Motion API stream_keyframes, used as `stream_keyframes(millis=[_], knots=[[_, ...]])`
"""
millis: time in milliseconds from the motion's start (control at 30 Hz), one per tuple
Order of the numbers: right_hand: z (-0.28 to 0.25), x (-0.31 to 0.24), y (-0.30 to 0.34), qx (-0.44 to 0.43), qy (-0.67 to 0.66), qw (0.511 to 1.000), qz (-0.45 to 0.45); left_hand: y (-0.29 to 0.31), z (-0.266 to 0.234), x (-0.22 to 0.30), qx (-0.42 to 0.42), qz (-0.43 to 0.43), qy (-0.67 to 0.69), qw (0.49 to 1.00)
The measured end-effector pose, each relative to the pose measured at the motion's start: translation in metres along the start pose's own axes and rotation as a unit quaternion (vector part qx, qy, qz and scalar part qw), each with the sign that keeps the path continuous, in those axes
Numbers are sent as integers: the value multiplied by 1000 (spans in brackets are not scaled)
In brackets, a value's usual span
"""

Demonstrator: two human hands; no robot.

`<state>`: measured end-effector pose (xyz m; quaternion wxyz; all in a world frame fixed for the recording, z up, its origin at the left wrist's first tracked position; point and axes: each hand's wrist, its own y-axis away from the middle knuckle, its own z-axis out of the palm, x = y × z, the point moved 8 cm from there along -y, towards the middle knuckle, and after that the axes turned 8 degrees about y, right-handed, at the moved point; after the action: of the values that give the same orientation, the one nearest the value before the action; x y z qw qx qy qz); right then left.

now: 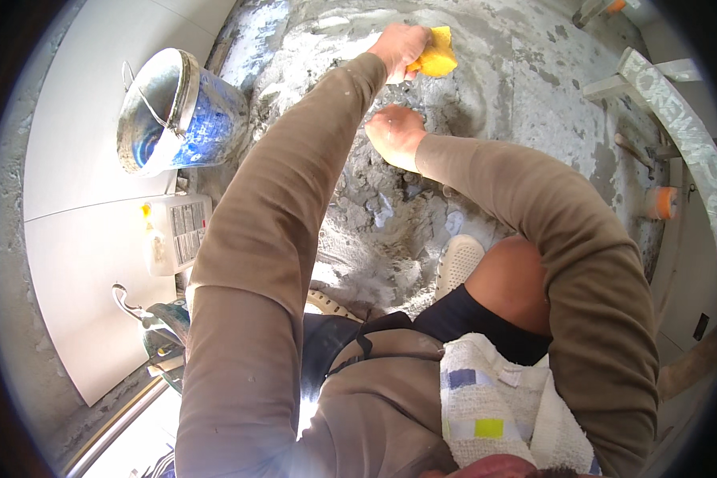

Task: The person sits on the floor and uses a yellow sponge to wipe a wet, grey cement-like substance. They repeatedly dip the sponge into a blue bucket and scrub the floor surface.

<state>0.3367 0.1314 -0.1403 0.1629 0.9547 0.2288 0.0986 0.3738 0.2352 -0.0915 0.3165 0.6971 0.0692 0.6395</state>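
Sponge (440, 54), yellow, sits at the far end of the grey mortar bed (526, 88), pinched in the left hand (400, 46). Nearest, a white towel (494, 406) with coloured squares hangs at the waist, above a bent knee and a white shoe (458, 263). The right hand (394, 134) presses as a closed fist into the wet mortar. Leftward, a white plastic jug (175, 235) lies on pale tiles (80, 279); beyond it stands a blue bucket (179, 111), mortar-smeared inside.

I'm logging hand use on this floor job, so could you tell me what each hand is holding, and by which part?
The left hand pinches the yellow sponge by its near edge. The right hand is a closed fist on the wet mortar; whether it holds anything cannot be told.
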Motion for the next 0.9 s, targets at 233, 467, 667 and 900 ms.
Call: stream_keyframes(millis=[233, 467, 667, 900], knots=[[-5, -1, -4, 27, -31, 999, 16, 2, 1, -14, -24, -4, -18, 1000], [-4, -2, -6, 35, 17, 998, 47, 5, -6, -22, -19, -1, 5, 1000], [10, -3, -21, 141, -27, 989, -24, 23, -44, -15, -50, 12, 212, 976], [-21, 21, -9, 56, -1, 998, -7, 152, -230, 48, 29, 269, 233, 934]])
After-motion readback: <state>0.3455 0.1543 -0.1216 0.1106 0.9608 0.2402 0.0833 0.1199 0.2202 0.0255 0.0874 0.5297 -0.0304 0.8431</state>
